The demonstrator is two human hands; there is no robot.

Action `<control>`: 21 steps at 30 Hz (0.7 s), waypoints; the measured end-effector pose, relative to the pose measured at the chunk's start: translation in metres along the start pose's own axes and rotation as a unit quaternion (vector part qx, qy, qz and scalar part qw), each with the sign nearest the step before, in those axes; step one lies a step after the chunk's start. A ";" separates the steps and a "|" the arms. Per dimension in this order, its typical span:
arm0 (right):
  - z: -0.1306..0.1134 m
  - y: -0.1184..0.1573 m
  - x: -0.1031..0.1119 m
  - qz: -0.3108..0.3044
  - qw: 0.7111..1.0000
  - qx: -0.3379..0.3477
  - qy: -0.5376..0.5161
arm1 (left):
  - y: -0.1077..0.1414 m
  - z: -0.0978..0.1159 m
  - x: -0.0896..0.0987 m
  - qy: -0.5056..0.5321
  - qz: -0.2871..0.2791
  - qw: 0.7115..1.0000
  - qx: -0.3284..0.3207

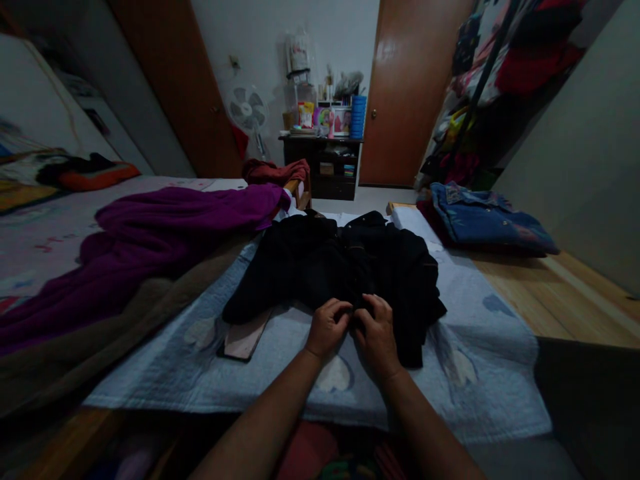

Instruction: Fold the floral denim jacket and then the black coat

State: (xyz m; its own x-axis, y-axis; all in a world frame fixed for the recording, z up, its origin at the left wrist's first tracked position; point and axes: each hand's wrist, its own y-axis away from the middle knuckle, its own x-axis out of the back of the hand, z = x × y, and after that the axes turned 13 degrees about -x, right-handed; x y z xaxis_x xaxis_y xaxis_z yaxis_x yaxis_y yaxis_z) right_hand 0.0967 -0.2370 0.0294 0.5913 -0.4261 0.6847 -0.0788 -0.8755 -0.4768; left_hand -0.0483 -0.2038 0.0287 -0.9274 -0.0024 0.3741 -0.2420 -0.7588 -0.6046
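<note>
A black garment [310, 267] lies spread out and rumpled on a pale blue quilt [225, 380] with heart shapes. At its near edge, close to the middle, my left hand [330, 325] pinches the dark cloth between thumb and fingers. Right beside it, my right hand [376, 333] has its fingers curled on the same edge, and the fingertips of both hands almost meet. Small metal buttons show near the garment's far side. A flat, pale pink object with a dark border [246, 339] sticks out from under the garment's left part.
Purple cloth [185, 220] and a brown blanket [165, 300] lie to the left. Folded denim [490, 217] rests on a wooden surface [520, 287] at the right. Farther back stand a dark cabinet [320, 180] with items on top, a fan [249, 108] and hanging clothes.
</note>
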 end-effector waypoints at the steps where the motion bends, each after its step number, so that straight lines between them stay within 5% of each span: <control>1: 0.000 0.000 0.000 0.002 1.000 0.000 0.002 | 0.000 0.000 0.000 0.000 0.005 1.000 0.005; 12: 0.006 -0.001 0.002 0.053 0.998 0.008 -0.042 | 0.000 0.000 0.002 0.000 0.005 1.000 0.013; 21: 0.004 0.000 0.002 0.038 0.999 0.008 -0.023 | -0.001 0.001 0.003 0.019 -0.019 1.000 -0.004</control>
State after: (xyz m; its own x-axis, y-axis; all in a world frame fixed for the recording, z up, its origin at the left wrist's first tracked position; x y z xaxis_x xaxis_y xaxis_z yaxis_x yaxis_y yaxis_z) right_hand 0.1016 -0.2366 0.0286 0.6203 -0.4807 0.6198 -0.1121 -0.8364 -0.5365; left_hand -0.0510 -0.2036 0.0307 -0.9275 0.0509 0.3703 -0.2792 -0.7530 -0.5959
